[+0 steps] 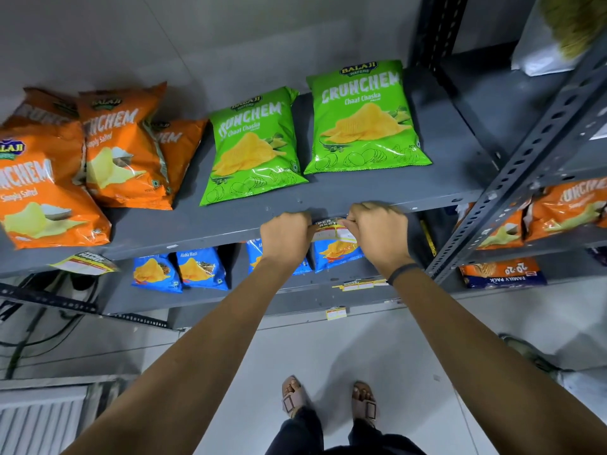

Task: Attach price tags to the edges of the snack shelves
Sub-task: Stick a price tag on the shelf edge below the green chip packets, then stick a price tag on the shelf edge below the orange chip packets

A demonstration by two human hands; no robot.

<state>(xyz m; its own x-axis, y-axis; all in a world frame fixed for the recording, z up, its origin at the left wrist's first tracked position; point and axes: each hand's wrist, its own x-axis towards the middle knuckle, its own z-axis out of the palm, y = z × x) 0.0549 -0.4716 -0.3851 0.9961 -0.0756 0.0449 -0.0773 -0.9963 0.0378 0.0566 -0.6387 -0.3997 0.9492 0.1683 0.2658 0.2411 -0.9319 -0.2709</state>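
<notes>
Pinching price tag (333, 229), both grips closed | grey shelf (443, 188) edge | pale floor (410, 339)

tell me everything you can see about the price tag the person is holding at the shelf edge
The price tag is a small paper or card label with a dark and yellow header band, where the letters "PER" and "RKET" show, above a white field outlined in red. It sits against the front edge of the grey shelf, just below the green chip bags. The left hand and right hand pinch its two ends, hiding both. It bows slightly outward; whether it is stuck down cannot be told.
</notes>
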